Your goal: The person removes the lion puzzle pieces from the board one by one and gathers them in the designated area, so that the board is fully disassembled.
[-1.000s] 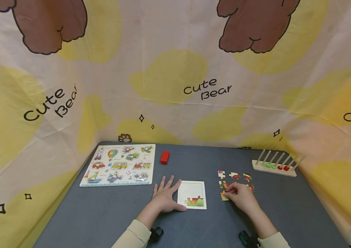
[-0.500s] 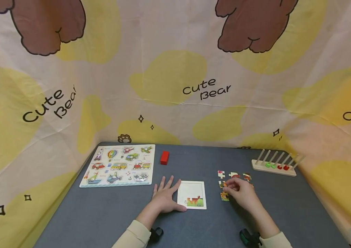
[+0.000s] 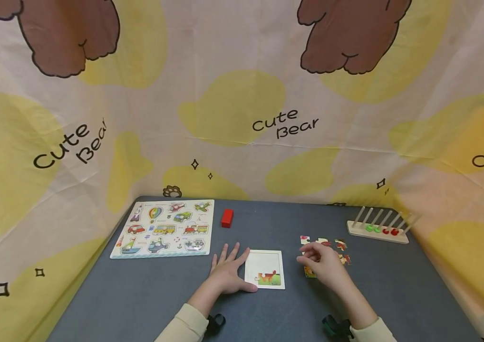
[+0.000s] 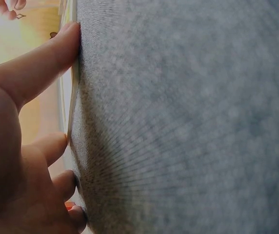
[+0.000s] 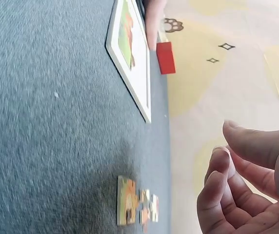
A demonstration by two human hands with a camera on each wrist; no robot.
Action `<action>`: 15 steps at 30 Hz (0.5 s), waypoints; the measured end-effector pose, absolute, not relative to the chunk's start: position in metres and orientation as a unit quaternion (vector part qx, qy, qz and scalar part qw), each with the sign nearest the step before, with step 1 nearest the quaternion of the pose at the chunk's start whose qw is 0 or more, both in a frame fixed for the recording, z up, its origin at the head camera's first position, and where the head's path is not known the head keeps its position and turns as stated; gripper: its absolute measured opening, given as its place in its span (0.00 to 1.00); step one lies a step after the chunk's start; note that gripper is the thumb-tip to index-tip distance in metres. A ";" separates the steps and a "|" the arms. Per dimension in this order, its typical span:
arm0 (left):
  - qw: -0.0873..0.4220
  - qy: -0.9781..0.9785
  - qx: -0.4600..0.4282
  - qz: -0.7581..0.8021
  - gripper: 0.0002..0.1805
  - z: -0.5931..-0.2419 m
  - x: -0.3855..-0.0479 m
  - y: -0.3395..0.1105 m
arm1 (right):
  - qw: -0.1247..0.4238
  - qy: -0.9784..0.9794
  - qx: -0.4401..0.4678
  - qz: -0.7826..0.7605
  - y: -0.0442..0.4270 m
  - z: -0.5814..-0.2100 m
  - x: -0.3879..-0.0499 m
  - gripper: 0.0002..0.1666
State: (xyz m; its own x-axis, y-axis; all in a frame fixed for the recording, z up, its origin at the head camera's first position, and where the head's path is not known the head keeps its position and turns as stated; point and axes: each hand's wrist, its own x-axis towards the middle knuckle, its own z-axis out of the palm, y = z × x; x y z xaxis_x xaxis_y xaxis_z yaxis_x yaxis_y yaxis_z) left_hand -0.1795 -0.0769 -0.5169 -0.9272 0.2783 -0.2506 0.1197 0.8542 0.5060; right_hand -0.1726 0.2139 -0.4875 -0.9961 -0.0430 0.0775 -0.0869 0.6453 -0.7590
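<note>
My left hand (image 3: pixel 227 275) lies with spread fingers at the left edge of a white square puzzle tray (image 3: pixel 263 259); thumb and index finger touch its frame. Joined pieces with a red and green picture (image 3: pixel 269 278) fill the tray's lower right part. Over the loose puzzle pieces (image 3: pixel 340 244) to the right hovers my right hand (image 3: pixel 325 263), fingers loosely curled. In the right wrist view, thumb and fingertips (image 5: pixel 220 153) stand apart with no piece visible between them. One loose piece (image 5: pixel 126 200) lies on the table below; the hand partly hides others in the head view.
A vehicle picture board (image 3: pixel 162 228) lies at the back left, with a red block (image 3: pixel 227 218) beside it. At the back right stands a wooden peg rack (image 3: pixel 379 231) with green and red rings. A printed cloth (image 3: pixel 225 109) hangs behind the grey table (image 3: pixel 173 285).
My right hand has lifted from the lower left loose piece and shifted slightly up and left. The left hand and the tray have stayed in place.
</note>
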 end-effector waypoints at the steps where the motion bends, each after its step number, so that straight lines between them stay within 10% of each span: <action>1: 0.159 0.950 0.105 0.249 0.60 -0.517 -0.180 -0.077 | 0.026 -0.907 0.038 0.419 0.212 -0.488 -0.172 0.14; 15: 0.160 0.949 0.106 0.251 0.60 -0.518 -0.180 -0.078 | 0.002 -0.895 0.042 0.445 0.194 -0.487 -0.170 0.13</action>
State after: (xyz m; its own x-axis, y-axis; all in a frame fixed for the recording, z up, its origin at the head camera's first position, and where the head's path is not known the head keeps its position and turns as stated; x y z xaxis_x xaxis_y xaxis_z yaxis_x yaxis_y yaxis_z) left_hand -0.1796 -0.0776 -0.5178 -0.9260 0.2819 -0.2513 0.1210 0.8518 0.5097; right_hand -0.1702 0.1936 -0.4868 -0.9964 -0.0746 0.0404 -0.0772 0.6004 -0.7960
